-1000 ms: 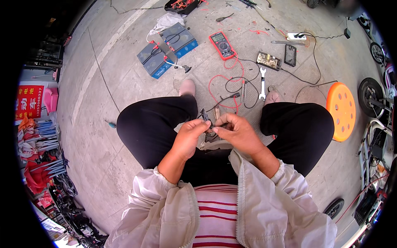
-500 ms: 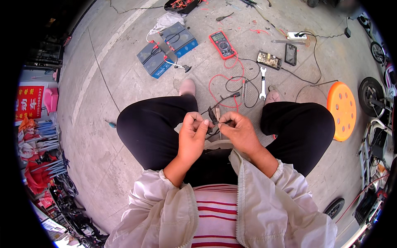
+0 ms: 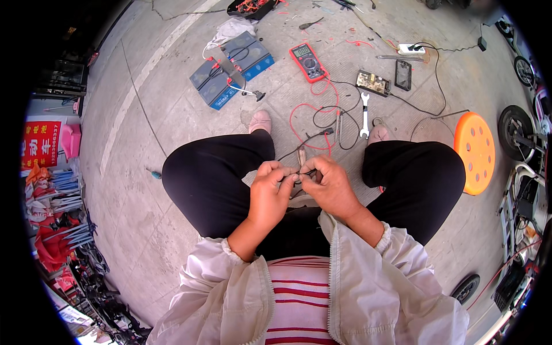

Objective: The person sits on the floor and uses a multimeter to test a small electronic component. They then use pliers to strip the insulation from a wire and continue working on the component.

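Between my knees, my left hand [image 3: 269,188] and my right hand [image 3: 333,187] meet with their fingertips almost touching. Both pinch a thin black wire [image 3: 298,173], one at each side of a short stretch of it. Fingers cover most of the wire, so its ends and any joint in it cannot be made out. Just beyond the fingertips a pale, stick-like piece [image 3: 302,155] points away from me. A black lead with a plug-like end [image 3: 327,131] runs over the ground towards my hands.
Ahead lie two blue batteries [image 3: 215,83], a red multimeter [image 3: 308,62] with leads, a wrench [image 3: 365,115], an opened circuit board case [image 3: 372,83] and a white power strip [image 3: 411,49]. An orange stool [image 3: 475,153] stands right of my knee. A screwdriver-like tool [image 3: 154,173] lies left.
The black strip that stuck up beside my left fingers no longer shows there. My left fingers have closed in towards the right ones; the things on the ground stay put.
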Demonstrator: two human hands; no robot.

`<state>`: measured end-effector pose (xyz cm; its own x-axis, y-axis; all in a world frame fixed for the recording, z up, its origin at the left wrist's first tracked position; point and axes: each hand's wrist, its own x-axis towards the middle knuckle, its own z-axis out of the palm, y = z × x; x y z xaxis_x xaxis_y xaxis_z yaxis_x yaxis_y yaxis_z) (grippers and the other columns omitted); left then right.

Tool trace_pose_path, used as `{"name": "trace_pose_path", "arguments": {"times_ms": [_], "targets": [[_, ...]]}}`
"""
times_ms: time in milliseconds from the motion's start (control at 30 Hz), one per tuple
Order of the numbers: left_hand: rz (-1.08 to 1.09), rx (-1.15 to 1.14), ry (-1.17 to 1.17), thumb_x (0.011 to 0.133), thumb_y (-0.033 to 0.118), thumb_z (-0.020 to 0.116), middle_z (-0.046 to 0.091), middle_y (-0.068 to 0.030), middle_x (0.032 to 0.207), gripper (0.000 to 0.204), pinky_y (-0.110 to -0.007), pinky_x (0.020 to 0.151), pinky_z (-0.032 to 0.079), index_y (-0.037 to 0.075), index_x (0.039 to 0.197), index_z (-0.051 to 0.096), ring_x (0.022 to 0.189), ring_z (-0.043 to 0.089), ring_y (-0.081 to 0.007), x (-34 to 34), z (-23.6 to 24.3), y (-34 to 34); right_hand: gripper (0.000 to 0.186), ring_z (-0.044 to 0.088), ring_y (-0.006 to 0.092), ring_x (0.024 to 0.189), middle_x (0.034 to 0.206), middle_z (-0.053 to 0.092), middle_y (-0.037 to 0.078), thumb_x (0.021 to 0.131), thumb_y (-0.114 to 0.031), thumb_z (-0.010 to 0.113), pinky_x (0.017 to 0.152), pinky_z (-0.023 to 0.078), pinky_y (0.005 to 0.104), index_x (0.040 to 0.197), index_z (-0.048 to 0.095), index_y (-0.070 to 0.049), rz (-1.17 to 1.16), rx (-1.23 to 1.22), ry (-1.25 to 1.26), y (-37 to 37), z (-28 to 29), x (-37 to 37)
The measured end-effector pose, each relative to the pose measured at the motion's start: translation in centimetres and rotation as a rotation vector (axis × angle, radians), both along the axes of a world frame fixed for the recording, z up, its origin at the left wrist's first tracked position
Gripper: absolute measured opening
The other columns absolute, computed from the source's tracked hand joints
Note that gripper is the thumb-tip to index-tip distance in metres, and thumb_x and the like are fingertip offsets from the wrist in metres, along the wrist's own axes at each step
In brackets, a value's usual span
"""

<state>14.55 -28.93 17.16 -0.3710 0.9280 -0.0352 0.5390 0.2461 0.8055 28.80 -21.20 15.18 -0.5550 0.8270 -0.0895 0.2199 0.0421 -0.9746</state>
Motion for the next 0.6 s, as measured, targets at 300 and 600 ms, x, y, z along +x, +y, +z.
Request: {"name": "trace_pose_path", "arguments": {"times_ms": [300,600], "targets": [[-0.155,-0.135,-0.059,0.087,0.006,0.065,0.059,-0.0107,0.096,0.010,-0.031,0.082,0.046,-0.003,0.089,0.063,0.092,0.058,-0.0212,-2.5,-1.5,-0.1,0.018,0.058,0.0317,0.076,0.086,0.057,0.016,0.076,-0.002,0.069,0.068,0.048,0.0395,0.090,0.058,-0.002,0.113,0.049,-0.019,-0.3,-0.4,-0.2],[0.065,-0.493,-1.111,0.090,0.015,0.062,0.064,-0.0033,0.093,0.019,-0.027,0.083,0.042,-0.001,0.099,0.066,0.089,0.056,-0.0128,-4.7,-2.6,-0.6,0.021,0.055,0.0362,0.089,0.092,0.053,0.018,0.075,0.001,0.063,0.078,0.045,0.0424,0.094,0.054,-0.002,0.243,0.155,0.032,-0.5,-1.2,-0.7]]}}
